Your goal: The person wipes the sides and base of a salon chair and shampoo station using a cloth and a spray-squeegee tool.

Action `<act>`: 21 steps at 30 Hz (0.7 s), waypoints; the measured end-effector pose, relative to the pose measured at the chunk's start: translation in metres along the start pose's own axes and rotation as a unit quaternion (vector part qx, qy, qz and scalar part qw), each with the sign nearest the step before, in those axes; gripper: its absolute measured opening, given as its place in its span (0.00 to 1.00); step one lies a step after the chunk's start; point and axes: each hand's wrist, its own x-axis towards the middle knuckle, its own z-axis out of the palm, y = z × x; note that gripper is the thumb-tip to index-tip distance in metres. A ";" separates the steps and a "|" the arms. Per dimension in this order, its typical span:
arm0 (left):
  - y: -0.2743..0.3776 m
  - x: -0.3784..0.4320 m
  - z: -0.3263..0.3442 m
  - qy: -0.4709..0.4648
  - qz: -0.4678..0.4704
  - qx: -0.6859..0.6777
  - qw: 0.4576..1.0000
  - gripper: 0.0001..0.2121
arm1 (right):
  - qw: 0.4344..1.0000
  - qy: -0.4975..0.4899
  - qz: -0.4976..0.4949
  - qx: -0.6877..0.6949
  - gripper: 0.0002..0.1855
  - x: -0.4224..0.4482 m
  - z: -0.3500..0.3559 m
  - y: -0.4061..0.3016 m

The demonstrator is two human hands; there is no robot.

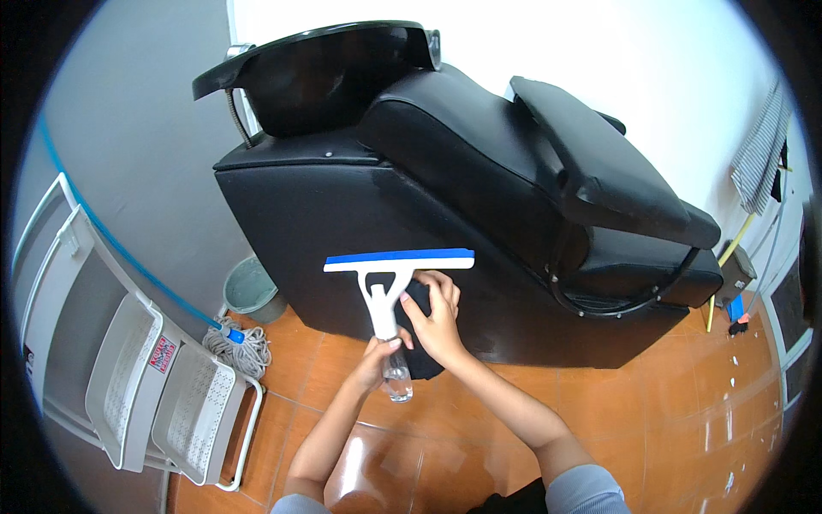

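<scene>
A white spray squeegee [384, 315] with a blue blade and a clear bottle of liquid stands upright before me, blade at the top. My left hand [379, 361] is closed around its neck, just above the bottle. A black cloth [422, 334] hangs behind the tool from my right hand [438, 315], whose thumb is near the squeegee's frame and whose fingers are curled at the cloth's upper part. Beyond both hands is the side of a black salon shampoo chair [308, 225] with a glossy black wash basin [321, 77].
At the left stands a white trolley [154, 385] with perforated baskets. Near the grey wall are a grey-green bucket [253, 289] and a string mop [241, 350] with a blue handle. A yellow pole [735, 241] and a striped cloth [761, 154] are at the far right.
</scene>
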 end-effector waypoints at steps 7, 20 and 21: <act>0.048 0.022 -0.034 0.009 0.010 0.100 0.995 0.11 | 0.996 -0.061 -0.067 -0.004 0.20 0.051 0.013 -0.058; 0.228 0.058 -0.084 -0.019 0.127 0.248 0.960 0.20 | 0.943 0.026 0.032 0.329 0.11 0.110 0.027 -0.201; 0.235 0.054 -0.088 0.004 0.112 0.245 0.963 0.19 | 0.942 0.060 0.013 0.328 0.08 0.116 0.026 -0.208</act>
